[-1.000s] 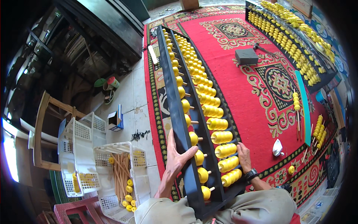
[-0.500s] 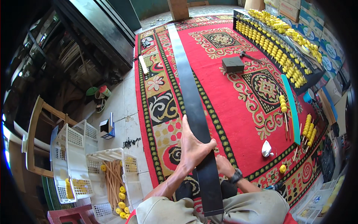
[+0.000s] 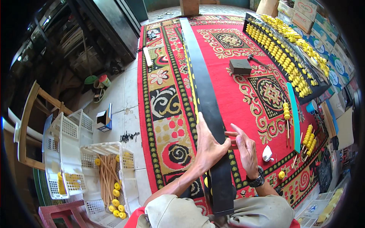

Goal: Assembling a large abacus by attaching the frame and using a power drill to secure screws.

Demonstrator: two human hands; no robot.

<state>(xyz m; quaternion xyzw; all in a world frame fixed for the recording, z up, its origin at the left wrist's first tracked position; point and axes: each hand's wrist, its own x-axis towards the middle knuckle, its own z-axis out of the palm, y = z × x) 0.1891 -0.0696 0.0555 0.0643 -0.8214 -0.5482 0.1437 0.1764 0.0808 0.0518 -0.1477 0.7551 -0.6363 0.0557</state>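
A long, flat black board runs from my lap far up over the red carpet, its far end shining pale. Yellow bits show along its left edge; I cannot tell what they belong to. My left hand spans the board at its near part, thumb across the top and fingers at the left side. Just right of it, my right hand is raised at the board's right edge, fingers stretched out and fingertips close to the left thumb. A black watch sits on my right wrist.
At the right are a black frame with rows of yellow beads, a dark block, a hammer, a teal strip and beaded sticks. White baskets with wooden sticks and yellow beads stand at left.
The board has shifted slightly right, and yellow now shows along its left edge. My right hand has come up from beside the board, with its fingers extended. The left hand keeps its grip.
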